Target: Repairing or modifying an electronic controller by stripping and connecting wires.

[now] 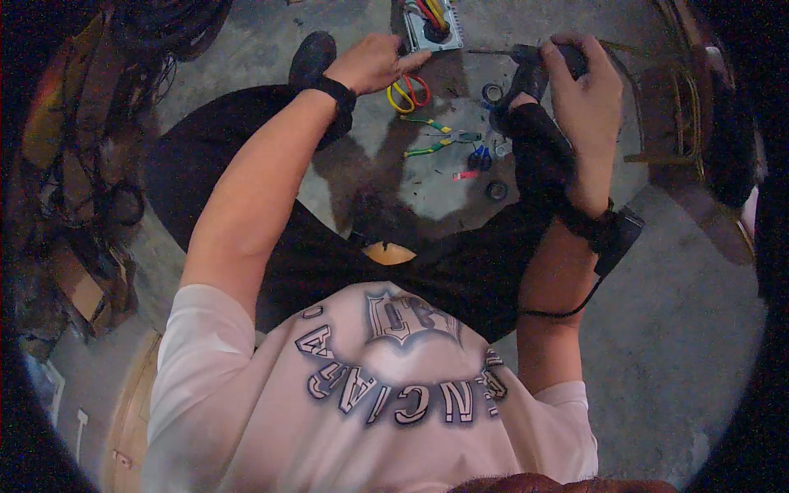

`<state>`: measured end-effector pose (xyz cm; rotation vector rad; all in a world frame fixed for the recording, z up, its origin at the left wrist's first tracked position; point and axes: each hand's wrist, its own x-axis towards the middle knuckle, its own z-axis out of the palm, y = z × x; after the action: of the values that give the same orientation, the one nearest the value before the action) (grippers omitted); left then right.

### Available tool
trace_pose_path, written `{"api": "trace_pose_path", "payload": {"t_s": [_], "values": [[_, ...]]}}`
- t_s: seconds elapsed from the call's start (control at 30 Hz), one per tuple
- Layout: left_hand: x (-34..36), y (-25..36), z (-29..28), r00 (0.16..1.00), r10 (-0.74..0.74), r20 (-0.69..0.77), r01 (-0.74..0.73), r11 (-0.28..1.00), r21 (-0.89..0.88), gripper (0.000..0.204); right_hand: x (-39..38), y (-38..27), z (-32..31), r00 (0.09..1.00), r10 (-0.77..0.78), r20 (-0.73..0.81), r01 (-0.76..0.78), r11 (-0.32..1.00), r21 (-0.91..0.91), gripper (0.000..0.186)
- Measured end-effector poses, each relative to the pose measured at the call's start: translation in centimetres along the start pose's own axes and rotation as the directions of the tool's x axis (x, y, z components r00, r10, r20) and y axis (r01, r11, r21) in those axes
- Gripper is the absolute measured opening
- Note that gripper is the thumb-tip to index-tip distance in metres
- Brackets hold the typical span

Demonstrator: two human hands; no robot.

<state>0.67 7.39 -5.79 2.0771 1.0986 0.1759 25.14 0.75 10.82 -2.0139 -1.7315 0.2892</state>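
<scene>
Reddish-brown hair is seen at the lower edge in the head view, beyond which a white printed T-shirt is worn. A dark-handled screwdriver is held in the curled fingers of the right hand, its shaft directed left toward a metal box filled with coloured wires; tip and box are apart. By the left hand, the index finger is extended to the box's lower edge, the others curled; contact cannot be determined. Below, red and yellow loops, green-and-yellow-handled pliers and a black ring are noted on the concrete floor.
</scene>
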Motion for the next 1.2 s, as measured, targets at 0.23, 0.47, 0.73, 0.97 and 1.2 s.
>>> {"api": "trace_pose_path", "payload": {"t_s": [0.23,0.47,0.73,0.97,1.2], "values": [[-0.1,0.5,0.4,0.999,0.038,0.001,-0.038,0.999,0.003,0.066,0.8,-1.8,1.1,0.998,0.062,0.031,-0.064,0.995,0.071,0.027],[-0.1,0.9,1.2,0.998,0.067,-0.010,-0.067,0.998,0.015,0.061,0.7,-1.9,1.0,1.000,0.011,-0.009,-0.010,0.997,0.080,0.024],[-0.5,0.9,2.1,0.999,0.031,-0.027,-0.030,0.999,0.015,0.057,0.4,-5.1,0.3,0.995,-0.070,-0.073,0.079,0.989,0.125,0.015],[-0.2,1.3,2.7,0.999,0.032,-0.017,-0.031,0.998,0.062,0.056,3.3,-3.4,1.2,0.892,0.442,0.092,-0.449,0.889,0.088,0.015],[-0.7,0.7,3.4,0.988,0.151,-0.017,-0.145,0.970,0.193,0.040,0.7,-4.4,-0.6,0.998,-0.062,-0.008,0.062,0.988,0.143,0.016]]}}
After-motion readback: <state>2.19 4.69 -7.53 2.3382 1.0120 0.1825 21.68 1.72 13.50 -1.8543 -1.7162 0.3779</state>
